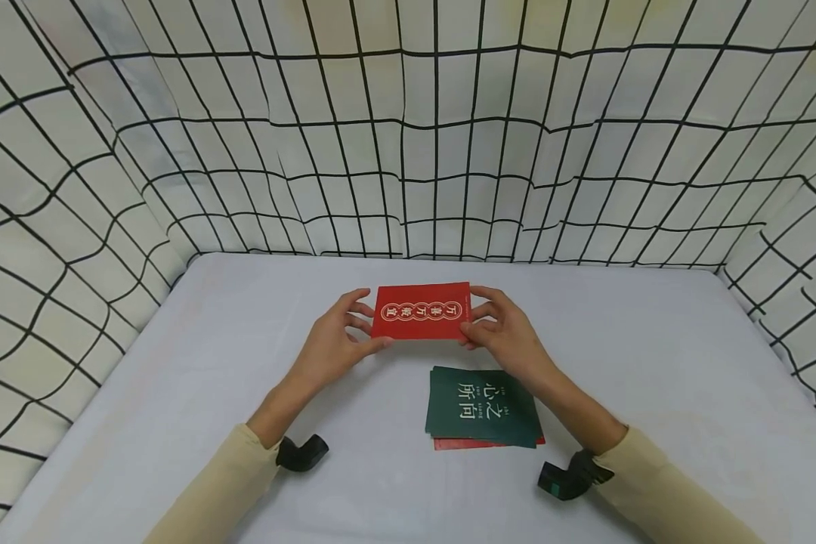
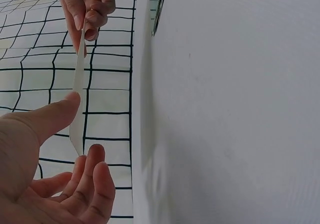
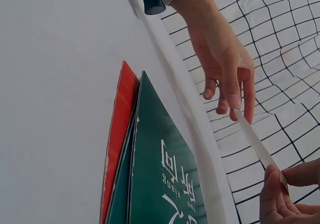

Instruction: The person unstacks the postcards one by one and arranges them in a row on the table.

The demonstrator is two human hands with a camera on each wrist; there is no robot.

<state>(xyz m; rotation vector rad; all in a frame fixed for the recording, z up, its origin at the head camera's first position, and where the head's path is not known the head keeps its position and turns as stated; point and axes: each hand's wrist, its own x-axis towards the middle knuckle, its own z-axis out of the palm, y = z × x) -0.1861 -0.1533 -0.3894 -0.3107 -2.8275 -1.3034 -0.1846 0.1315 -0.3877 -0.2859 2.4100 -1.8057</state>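
Observation:
A red envelope point(image 1: 421, 329) with gold-white characters in a row of rings is held up between both hands over the white table. My left hand point(image 1: 338, 332) pinches its left end, thumb along the near edge and fingers behind. At the right end, my right hand point(image 1: 506, 332) grips it between thumb and fingers. Both wrist views show the envelope nearly edge-on, as a thin pale strip point(image 2: 79, 84). Below it lies a small stack of green envelopes point(image 1: 479, 412) with white characters, and a red envelope point(image 1: 465, 444) peeks out underneath.
White cloth covers the table point(image 1: 211, 355). A black net point(image 1: 435, 121) in front of white sheeting rises behind the table and along both sides. Black wrist cameras point(image 1: 302, 453) are strapped at each sleeve; the stack sits near the right forearm.

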